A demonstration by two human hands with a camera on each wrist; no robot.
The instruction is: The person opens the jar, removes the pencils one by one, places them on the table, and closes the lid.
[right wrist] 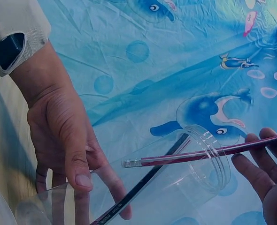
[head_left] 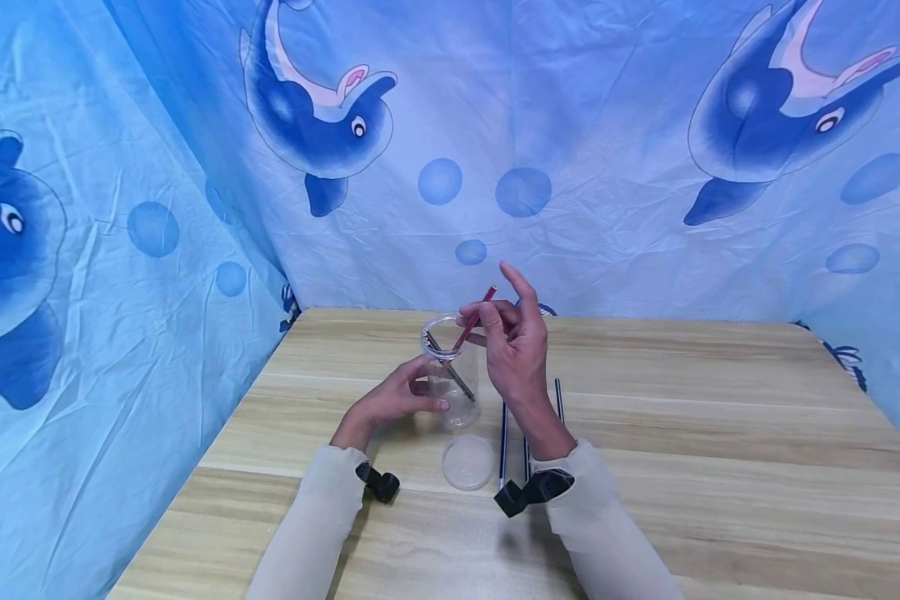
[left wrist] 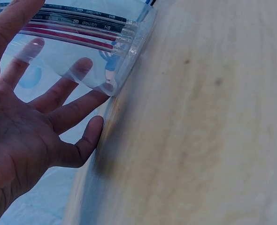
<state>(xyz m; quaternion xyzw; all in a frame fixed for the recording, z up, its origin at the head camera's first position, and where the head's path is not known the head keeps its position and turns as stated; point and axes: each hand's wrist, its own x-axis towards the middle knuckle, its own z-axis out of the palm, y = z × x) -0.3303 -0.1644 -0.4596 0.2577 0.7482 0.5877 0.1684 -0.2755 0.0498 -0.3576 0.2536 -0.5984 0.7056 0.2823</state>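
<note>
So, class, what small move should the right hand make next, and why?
Probably lower the red pencil and release it: the right hand pinches it with one end inside the clear jar, which the left hand is holding.

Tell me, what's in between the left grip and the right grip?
The clear jar is between them, as the head view shows: the left grip holds it, and the right grip pinches a red pencil slanting into it.

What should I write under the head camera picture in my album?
The left hand holds a clear jar while the right hand pinches a red pencil poking into its open top.
</note>
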